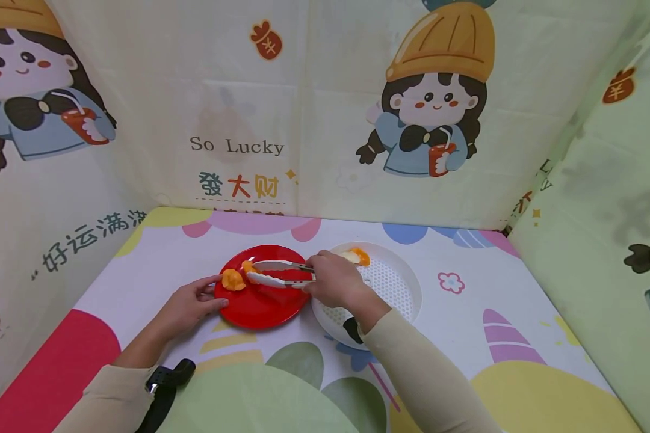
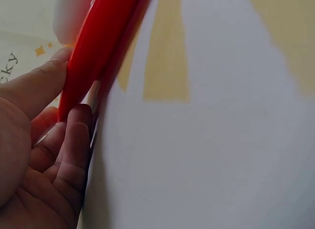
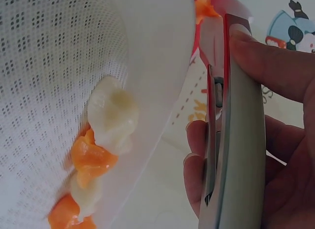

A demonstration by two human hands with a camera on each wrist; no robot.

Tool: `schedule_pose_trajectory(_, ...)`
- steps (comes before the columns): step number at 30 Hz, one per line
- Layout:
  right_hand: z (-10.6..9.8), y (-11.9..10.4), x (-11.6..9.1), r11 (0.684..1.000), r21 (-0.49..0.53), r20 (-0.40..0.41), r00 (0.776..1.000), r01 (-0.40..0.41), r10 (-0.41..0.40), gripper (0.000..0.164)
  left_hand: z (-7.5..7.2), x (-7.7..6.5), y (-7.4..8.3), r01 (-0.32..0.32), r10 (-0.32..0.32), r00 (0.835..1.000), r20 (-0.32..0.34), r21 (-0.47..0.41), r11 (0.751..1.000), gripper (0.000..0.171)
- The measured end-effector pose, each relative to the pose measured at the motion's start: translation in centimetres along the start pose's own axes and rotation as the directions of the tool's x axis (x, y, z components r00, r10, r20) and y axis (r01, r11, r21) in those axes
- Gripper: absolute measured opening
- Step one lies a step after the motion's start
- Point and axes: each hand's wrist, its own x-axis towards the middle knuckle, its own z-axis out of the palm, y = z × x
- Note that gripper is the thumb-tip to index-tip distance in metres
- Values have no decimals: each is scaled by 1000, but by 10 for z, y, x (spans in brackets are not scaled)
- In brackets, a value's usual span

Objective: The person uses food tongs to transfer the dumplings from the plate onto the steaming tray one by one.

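My left hand [image 1: 191, 305] pinches the rim of a red plate [image 1: 265, 310], thumb on top and fingers beneath, as the left wrist view shows. My right hand [image 1: 336, 279] grips metal tongs [image 3: 241, 130] with pale scalloped tips that reach over the plate. Between or right at those tips is an orange dumpling-like piece [image 1: 248, 266]. Another orange piece [image 1: 233, 280] lies on the plate's left side, near my left fingers. Under my right hand and wrist stands a white perforated colander [image 1: 406, 294], partly hidden by them.
Inside the colander, white dumpling-like pieces [image 3: 112, 113] and orange ones [image 3: 91, 157] lie along the wall. The table [image 1: 444, 337] carries a colourful printed cover. Printed cloth walls [image 1: 325, 120] enclose its back and both sides.
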Motion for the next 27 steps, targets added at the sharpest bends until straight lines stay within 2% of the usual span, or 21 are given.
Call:
schedule_pose_trajectory(17,-14,12,-22,999,31,-100,995,29,-26,48,-1,1,-1,15,-15,1000,-3,-9,1000,80)
schedule_pose_trajectory(22,-24,25,-35,999,30,-157,987,23,-18,43,-1,1,0,7,-7,1000,-2,-10,1000,79)
schedule_pose_trajectory(27,-34,47,-50,1000,25,-205,979,0,5,46,-1,1,0,-9,9,1000,-3,-5,1000,78)
